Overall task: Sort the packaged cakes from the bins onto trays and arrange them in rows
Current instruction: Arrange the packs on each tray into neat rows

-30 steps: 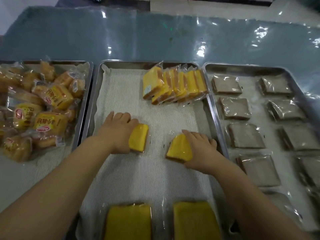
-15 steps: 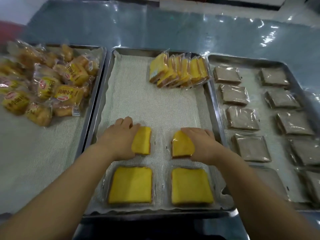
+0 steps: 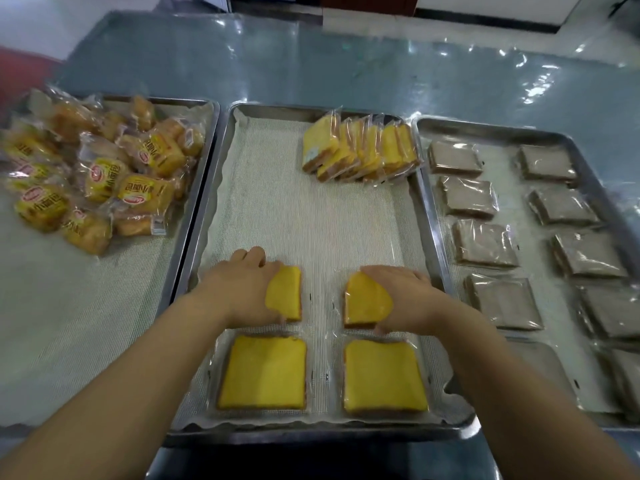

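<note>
Hands: both are down on the middle tray (image 3: 311,110), side by side, each on one packaged yellow cake.
Left hand (image 3: 239,289): curved over the left cake (image 3: 287,292), fingers at its far edge and thumb at its near edge, holding it by its left side.
Right hand (image 3: 408,299): curved over the right cake (image 3: 363,301) in the same way, fingers at the far edge, thumb at the near edge, holding its right side.
Held cakes: both lie flat on the mesh liner (image 3: 311,220), apart from each other, just behind the front row.
Front row: two yellow cakes (image 3: 263,372) lie flat side by side at the tray's near edge, each in line with a held cake.
Yellow stack (image 3: 360,152): more wrapped yellow cakes lean on one another in the tray's far right corner.
Left tray (image 3: 213,140): holds a loose pile of bread packs (image 3: 104,174) with red and yellow labels.
Right tray (image 3: 485,128): holds brown cakes (image 3: 481,244) in clear wrap, laid flat in two columns.
Table (image 3: 346,64): covered in shiny clear film; all three trays sit on it, edge to edge.
</note>
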